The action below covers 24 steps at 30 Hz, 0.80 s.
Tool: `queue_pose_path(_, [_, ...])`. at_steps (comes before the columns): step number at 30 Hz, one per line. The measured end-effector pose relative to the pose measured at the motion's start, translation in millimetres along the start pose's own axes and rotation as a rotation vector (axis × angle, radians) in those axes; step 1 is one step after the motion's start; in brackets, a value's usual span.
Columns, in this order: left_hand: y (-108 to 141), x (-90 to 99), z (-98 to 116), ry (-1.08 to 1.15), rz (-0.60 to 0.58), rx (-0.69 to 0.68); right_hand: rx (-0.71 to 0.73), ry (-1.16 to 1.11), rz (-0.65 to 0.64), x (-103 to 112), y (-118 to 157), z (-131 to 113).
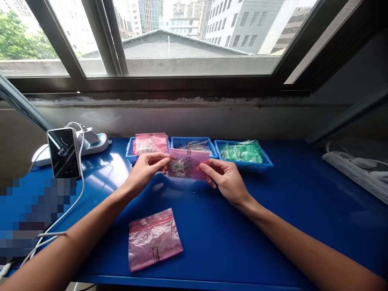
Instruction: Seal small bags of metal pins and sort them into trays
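Pink zip bag (188, 163) is held up between both hands, just in front of the middle tray and above the blue tabletop (212, 226). The left hand (145, 171) grasps its left edge between thumb and fingers, and the right hand (226, 180) pinches its right edge the same way; neither lets go. Small shiny parts (179, 165), too blurred to name, show through the plastic, so this bag looks filled, though I cannot tell whether it is sealed. A second pink bag (154, 240) lies flat and crumpled nearer the person, seemingly not yet filled. Beyond the hands stand three blue plastic trays: the left tray (131, 150) holds more pink bags (150, 143), the middle tray (194, 141) clear packets (195, 146), and the right tray (242, 163) green packets (241, 151). Off to the left, a phone (63, 152) leans beside a white power strip (97, 143).
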<state>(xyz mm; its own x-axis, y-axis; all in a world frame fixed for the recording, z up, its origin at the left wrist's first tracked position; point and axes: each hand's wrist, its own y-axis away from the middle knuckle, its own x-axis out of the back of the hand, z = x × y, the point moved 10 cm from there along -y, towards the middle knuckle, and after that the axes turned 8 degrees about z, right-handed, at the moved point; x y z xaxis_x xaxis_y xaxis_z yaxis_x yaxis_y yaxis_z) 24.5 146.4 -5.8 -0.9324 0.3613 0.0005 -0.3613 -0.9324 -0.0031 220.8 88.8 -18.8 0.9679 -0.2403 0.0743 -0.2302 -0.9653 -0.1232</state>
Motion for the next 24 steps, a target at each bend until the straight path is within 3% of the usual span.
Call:
queue_pose_path(4, [2,-3.1,-2,-0.076,0.004,0.028,0.009,-0.009,0.017,2,-1,0])
queue_pose_path(13, [2,2.6,9,-0.186,0.081,-0.067,0.020,0.078,0.005,1,-1,-3])
queue_pose_path(20, [2,-0.7,9,-0.221,0.049,-0.092,-0.080,-0.009,-0.016,-1,0,5])
queue_pose_path(24, [6,1.8,23,-0.323,0.102,-0.258,-0.047,-0.034,-0.003,2,-1,4])
